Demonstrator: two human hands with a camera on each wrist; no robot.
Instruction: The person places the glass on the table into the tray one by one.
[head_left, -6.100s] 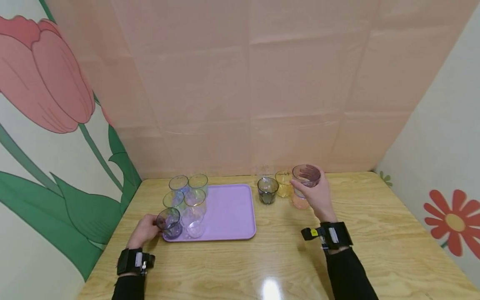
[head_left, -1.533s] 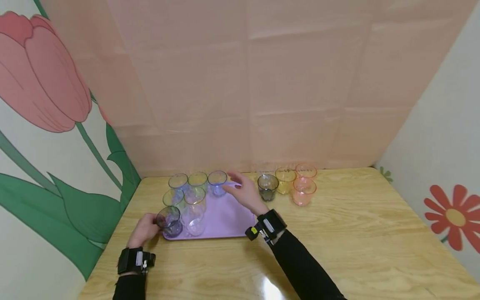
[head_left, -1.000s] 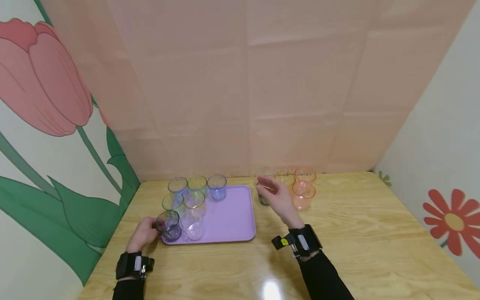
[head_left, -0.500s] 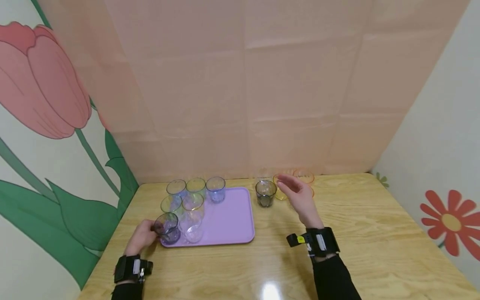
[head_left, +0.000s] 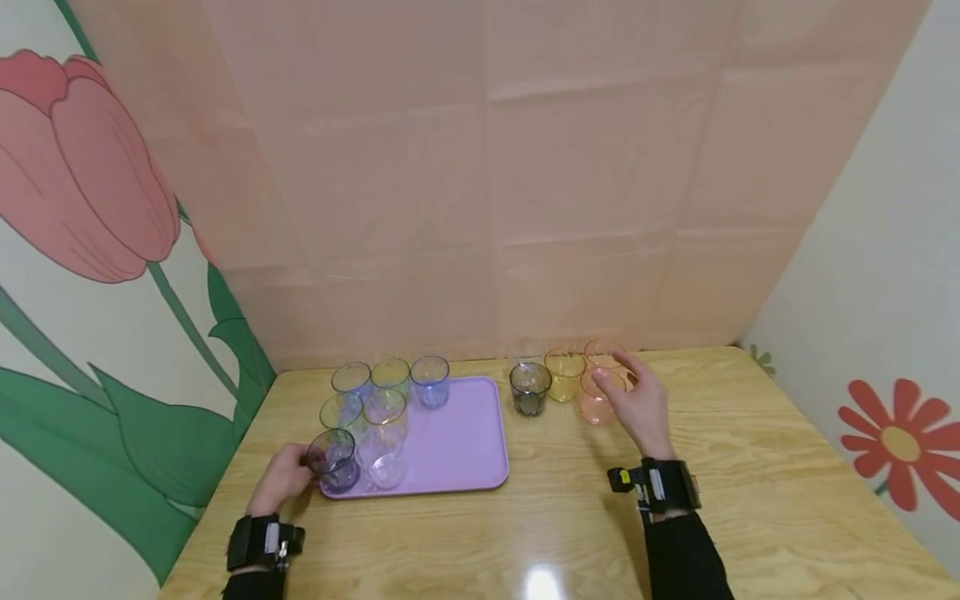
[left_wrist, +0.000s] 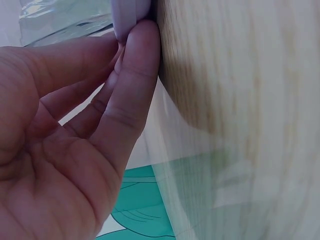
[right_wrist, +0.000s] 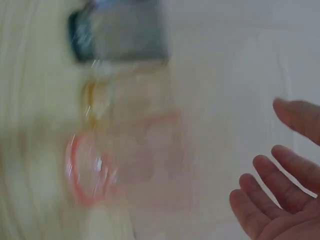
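My left hand (head_left: pixel 282 479) pinches the near left corner of the lavender tray (head_left: pixel 465 446); the left wrist view has thumb and fingertips at the tray's rim (left_wrist: pixel 125 20). Just inside that corner stands a dark purple-grey glass (head_left: pixel 332 460). Behind and beside it are several more tinted glasses, with a blue glass (head_left: pixel 430 385) at the end of the back row. Over on the right, my right hand (head_left: pixel 643 410) reaches beside a pink glass (head_left: pixel 597 406), thumb and fingers spread. In the right wrist view a gap shows between the hand (right_wrist: pixel 280 195) and the blurred pink glass (right_wrist: pixel 85 170).
A smoky grey glass (head_left: pixel 530 390), a yellow glass (head_left: pixel 564 377) and a second pink glass (head_left: pixel 603 352) stand right of the tray, close together. A pinkish sheet (head_left: pixel 480 208) hangs behind the wooden table (head_left: pixel 555 517). Painted walls flank it on both sides.
Earlier my right hand held a glass over the pink ones; a blue glass now stands in the tray's back row. My right hand has since moved right to the pink glass. My left hand stays put.
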